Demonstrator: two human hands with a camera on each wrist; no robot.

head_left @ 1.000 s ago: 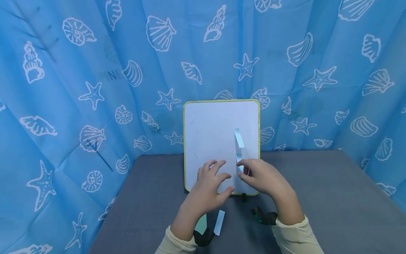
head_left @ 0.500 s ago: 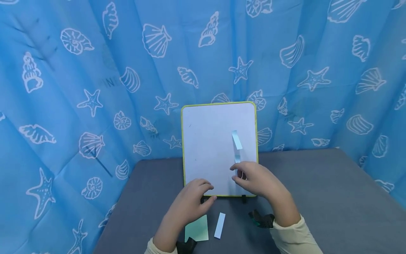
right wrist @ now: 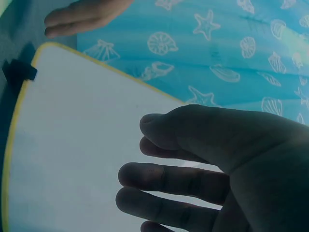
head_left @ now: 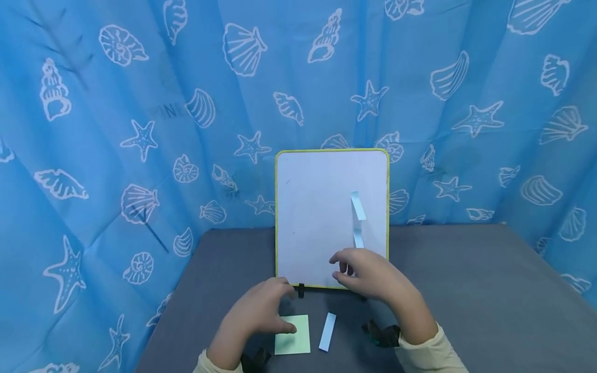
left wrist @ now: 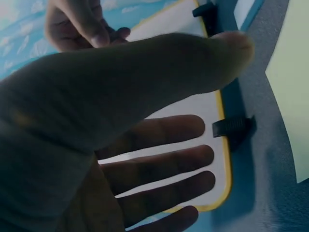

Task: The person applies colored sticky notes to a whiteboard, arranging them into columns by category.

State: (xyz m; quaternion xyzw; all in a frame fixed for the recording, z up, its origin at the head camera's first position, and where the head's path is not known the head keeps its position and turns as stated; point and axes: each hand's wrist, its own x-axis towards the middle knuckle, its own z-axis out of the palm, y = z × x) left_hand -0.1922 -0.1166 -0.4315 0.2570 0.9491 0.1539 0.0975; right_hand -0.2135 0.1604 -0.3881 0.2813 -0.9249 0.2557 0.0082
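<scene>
Pale green sticky note [head_left: 292, 334] lies flat on the grey counter [head_left: 466, 290], just before the upright whiteboard [head_left: 317, 217]. Left hand [head_left: 261, 308], fingers loosely spread, touches its top edge. Right hand [head_left: 368, 274], relaxed, rests against the whiteboard below a blue strip [head_left: 357, 217]. No legible writing.

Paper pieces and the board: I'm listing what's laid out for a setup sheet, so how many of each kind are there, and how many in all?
Whiteboard with green rim: 1
Pale blue paper strips: 2, one on the whiteboard, one lying on the grey table
Green square sticky note: 1, touched by the left hand
Total: 4
</scene>
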